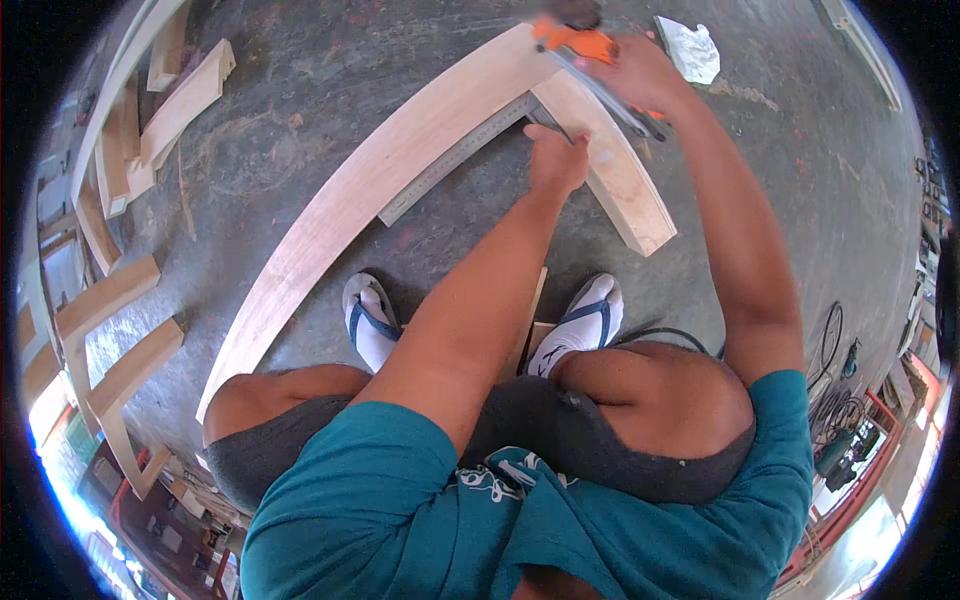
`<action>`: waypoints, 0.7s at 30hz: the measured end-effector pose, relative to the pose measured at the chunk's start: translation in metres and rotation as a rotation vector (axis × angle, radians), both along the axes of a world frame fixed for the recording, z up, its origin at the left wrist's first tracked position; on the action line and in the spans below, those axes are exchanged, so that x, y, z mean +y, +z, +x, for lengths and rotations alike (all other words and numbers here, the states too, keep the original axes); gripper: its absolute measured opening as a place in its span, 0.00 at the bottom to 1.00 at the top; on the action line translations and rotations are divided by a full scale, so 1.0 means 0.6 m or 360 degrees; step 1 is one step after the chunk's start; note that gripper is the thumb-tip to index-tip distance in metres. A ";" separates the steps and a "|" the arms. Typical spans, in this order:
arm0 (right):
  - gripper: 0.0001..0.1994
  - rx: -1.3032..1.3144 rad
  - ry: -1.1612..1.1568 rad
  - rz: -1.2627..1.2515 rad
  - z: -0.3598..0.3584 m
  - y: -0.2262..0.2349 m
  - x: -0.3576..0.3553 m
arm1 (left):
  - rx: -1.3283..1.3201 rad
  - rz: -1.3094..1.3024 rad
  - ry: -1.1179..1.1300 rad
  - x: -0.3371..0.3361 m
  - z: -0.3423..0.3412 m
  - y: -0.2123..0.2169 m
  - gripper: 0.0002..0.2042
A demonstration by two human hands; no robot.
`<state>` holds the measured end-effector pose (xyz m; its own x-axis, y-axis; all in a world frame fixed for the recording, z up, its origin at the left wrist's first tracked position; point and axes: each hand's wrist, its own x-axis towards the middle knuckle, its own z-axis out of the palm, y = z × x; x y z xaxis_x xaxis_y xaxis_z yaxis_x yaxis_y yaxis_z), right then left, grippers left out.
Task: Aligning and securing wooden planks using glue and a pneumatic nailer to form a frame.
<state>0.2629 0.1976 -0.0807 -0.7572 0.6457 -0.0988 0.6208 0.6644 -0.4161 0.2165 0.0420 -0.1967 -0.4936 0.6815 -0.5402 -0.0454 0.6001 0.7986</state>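
At upper centre, I am pinching a pencil (562,131) in my left hand (556,160) and gripping the stiff, heavy-looking orange clamp (590,55) by its bar with my right hand (640,75), over rigid boards (420,150).

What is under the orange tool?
The orange tool, held in the right hand, sits over the corner where the long board meets the short board. The wood right under it is hidden.
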 end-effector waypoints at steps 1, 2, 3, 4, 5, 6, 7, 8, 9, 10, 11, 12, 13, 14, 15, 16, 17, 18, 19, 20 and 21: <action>0.28 -0.0082 -0.0100 0.0032 0.017 0.002 0.005 | 0.0007 0.0000 0.0013 0.000 -0.001 0.002 0.31; 0.28 -0.0162 -0.0200 0.0063 0.036 0.009 0.006 | 0.0057 0.0009 -0.0009 -0.002 -0.003 0.001 0.31; 0.27 -0.0282 -0.0279 0.0100 0.053 0.012 0.008 | 0.0105 0.0019 -0.0034 -0.004 -0.005 -0.002 0.31; 0.26 -0.0399 -0.0358 0.0137 0.068 0.014 0.011 | 0.0114 0.0018 -0.0024 -0.008 -0.010 -0.005 0.31; 0.26 -0.0403 -0.0360 0.0149 0.097 0.010 0.019 | 0.0099 0.0032 -0.0027 -0.006 -0.008 -0.005 0.31; 0.26 -0.0380 -0.0433 0.0249 0.131 -0.007 0.023 | 0.0084 0.0045 -0.0032 -0.005 -0.005 -0.003 0.31; 0.25 -0.0355 -0.0506 0.0347 0.160 -0.024 0.026 | 0.0081 0.0056 -0.0036 -0.002 -0.002 0.002 0.31; 0.25 -0.0354 -0.0510 0.0353 0.182 -0.033 0.023 | 0.0095 0.0003 -0.0038 -0.003 0.000 0.008 0.29; 0.25 -0.0568 -0.0621 0.0366 0.197 -0.041 0.014 | 0.0121 -0.0053 -0.0035 -0.005 -0.003 0.010 0.28; 0.25 -0.0781 -0.0730 0.0376 0.212 -0.051 0.003 | 0.0135 -0.0052 -0.0035 -0.013 -0.002 0.007 0.28; 0.25 -0.0763 -0.0733 0.0381 0.223 -0.052 -0.009 | 0.0097 0.0013 -0.0032 -0.019 -0.001 0.000 0.29; 0.27 -0.0793 -0.0846 0.0312 0.238 -0.057 -0.025 | 0.0058 0.0069 -0.0032 -0.027 0.001 0.002 0.31; 0.28 -0.0822 -0.0958 0.0241 0.251 -0.069 -0.036 | 0.0072 0.0066 -0.0034 -0.035 0.006 0.003 0.31; 0.28 -0.0819 -0.0972 0.0241 0.285 -0.092 -0.035 | 0.0028 -0.0014 -0.0061 -0.040 0.018 0.018 0.31; 0.29 -0.0676 -0.0990 0.0369 0.327 -0.119 -0.028 | -0.0018 -0.0090 -0.0086 -0.044 0.029 0.031 0.32; 0.30 -0.0531 -0.1000 0.0484 0.350 -0.138 -0.028 | -0.0015 -0.0094 -0.0094 -0.050 0.039 0.035 0.32; 0.30 -0.0517 -0.0999 0.0461 0.341 -0.137 -0.037 | 0.0079 -0.0179 -0.0189 -0.062 0.040 0.036 0.31; 0.30 -0.0498 -0.1046 0.0361 0.329 -0.117 -0.046 | 0.0197 -0.0260 -0.0292 -0.068 0.037 0.047 0.30; 0.30 -0.0478 -0.1090 0.0258 0.322 -0.106 -0.052 | 0.0242 -0.0274 -0.0298 -0.072 0.030 0.053 0.30; 0.30 -0.0467 -0.1093 0.0249 0.325 -0.109 -0.050 | 0.0273 -0.0382 -0.0589 -0.074 0.024 0.051 0.29; 0.28 -0.0435 -0.0978 0.0385 0.330 -0.114 -0.043 | 0.0307 -0.0491 -0.0879 -0.075 0.016 0.052 0.28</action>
